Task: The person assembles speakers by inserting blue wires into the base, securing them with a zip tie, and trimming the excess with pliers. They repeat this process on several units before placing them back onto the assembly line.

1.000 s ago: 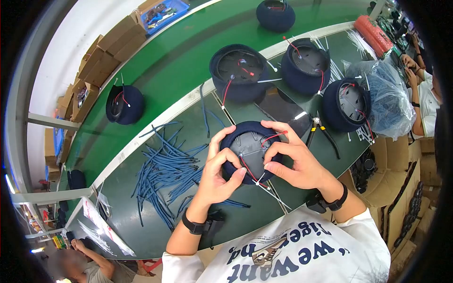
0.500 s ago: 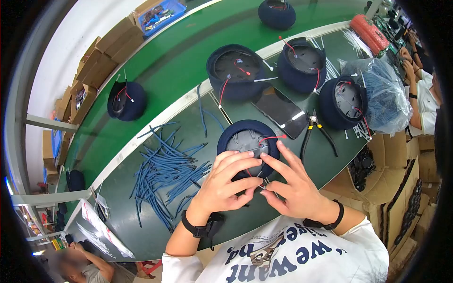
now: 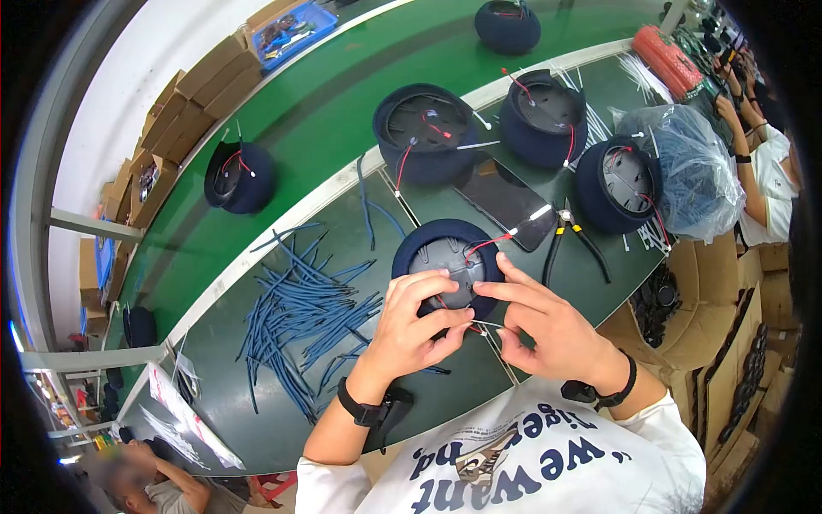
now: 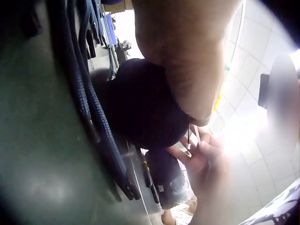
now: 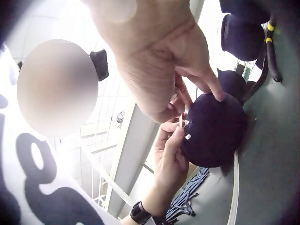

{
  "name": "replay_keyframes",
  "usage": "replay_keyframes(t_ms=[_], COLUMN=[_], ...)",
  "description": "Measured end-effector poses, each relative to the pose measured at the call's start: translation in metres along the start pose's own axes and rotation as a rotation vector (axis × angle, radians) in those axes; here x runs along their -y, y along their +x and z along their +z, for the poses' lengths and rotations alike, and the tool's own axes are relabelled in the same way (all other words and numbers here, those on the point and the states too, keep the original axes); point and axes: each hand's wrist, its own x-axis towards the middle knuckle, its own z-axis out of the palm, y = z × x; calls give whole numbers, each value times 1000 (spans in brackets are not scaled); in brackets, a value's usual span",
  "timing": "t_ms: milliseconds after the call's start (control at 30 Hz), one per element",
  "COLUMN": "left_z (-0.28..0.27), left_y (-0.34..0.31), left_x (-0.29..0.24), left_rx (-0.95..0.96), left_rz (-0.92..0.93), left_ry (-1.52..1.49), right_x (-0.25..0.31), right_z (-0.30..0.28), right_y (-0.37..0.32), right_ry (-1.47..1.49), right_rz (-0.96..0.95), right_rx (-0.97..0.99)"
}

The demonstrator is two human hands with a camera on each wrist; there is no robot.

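Observation:
A round dark-blue fabric-covered shell (image 3: 446,227), its grey plastic inside facing up, sits on the table before me. A red wire with a small connector (image 3: 511,232) sticks out over its far right side. My left hand (image 3: 413,325) pinches a white cable tie (image 3: 488,323) between thumb and finger at the shell's near rim. The tie's other end runs into my right hand (image 3: 552,334), between thumb and bent fingers. The right index finger reaches to the shell's rim. In the right wrist view both hands meet at the tie (image 5: 181,121) beside the shell (image 5: 215,131).
Blue cords (image 3: 300,317) lie heaped on the left. Black-and-yellow cutting pliers (image 3: 565,224) and a dark smartphone (image 3: 505,197) lie to the right. Similar shells (image 3: 428,158) stand behind, near a clear plastic bag (image 3: 698,171). More shells sit on the green belt (image 3: 317,128).
Both hands have moved from the shell's sides to its near rim. There the cable tie now stretches between them. The red connector has swung outward to the right.

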Motion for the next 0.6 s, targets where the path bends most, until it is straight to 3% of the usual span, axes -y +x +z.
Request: replay_keyframes(t_ms=[67,200,267,367,400,600], left_z=[-2,-54,-92,-110,-106,-114], left_y=[1,17,8,-17,-30,-30], left_x=[2,-11,2,26,39,41], left_rx=[2,-66,36,271,269,104], left_rz=[19,-189,-418,-540,-605,-554], left_ry=[11,85,248,542,494,422], right_x=[1,1,-3,-11,-13,0], right_z=[-3,-17,-26,-26,-24,-13], right_y=[4,6,3,2,4,12], right_ry=[-33,17,118,162,175,243], right_rz=[4,27,96,121,119,61], right_rx=[11,-69,-169,-253,-257,-238])
